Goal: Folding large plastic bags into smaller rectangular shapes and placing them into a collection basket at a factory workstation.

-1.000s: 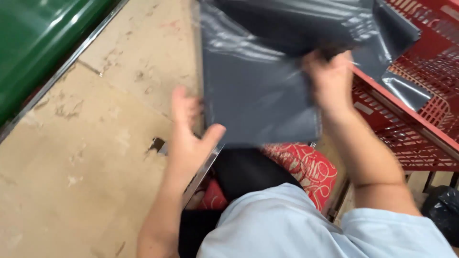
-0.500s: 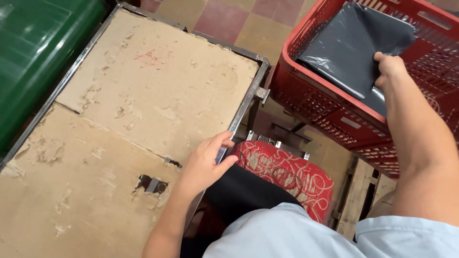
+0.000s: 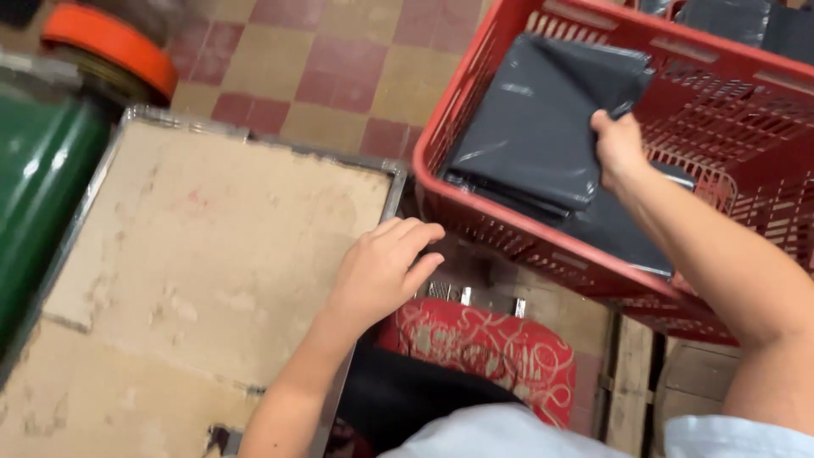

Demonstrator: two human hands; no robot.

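In the red plastic crate (image 3: 475,182) at upper right, tilted toward the seat on a stand of pale wooden slats (image 3: 632,373), lies a stack of dark grey plastic mailer bags (image 3: 543,127), flat and overlapping, slumped against the lower wall because of that tilt. Reaching well into the crate, the right hand (image 3: 617,148), fingers curled shut on the near edge of the topmost bag, thumb side hidden under the film; pinched at the edge, in all likelihood, since a slick flat sheet offers no other purchase. Lower layers of the stack untouched beneath.

At the metal-trimmed corner of the worn, scuffed table (image 3: 212,254), resting lightly, the left hand (image 3: 381,271), fingers loosely spread and clamped on nothing, fingertips just over the rim; placed there seemingly as a brace while the other arm stretches across the gap. Bare beige surface of the table just beside that hand.

Along the table's far left, a green cylinder (image 3: 38,212) with an orange cap (image 3: 106,47), blurred. Below the crate, between knees and stand, a red cushion with pale scrollwork (image 3: 483,348), partly hidden by dark clothing. Underfoot beyond the table, a floor of red and tan tiles (image 3: 322,76).
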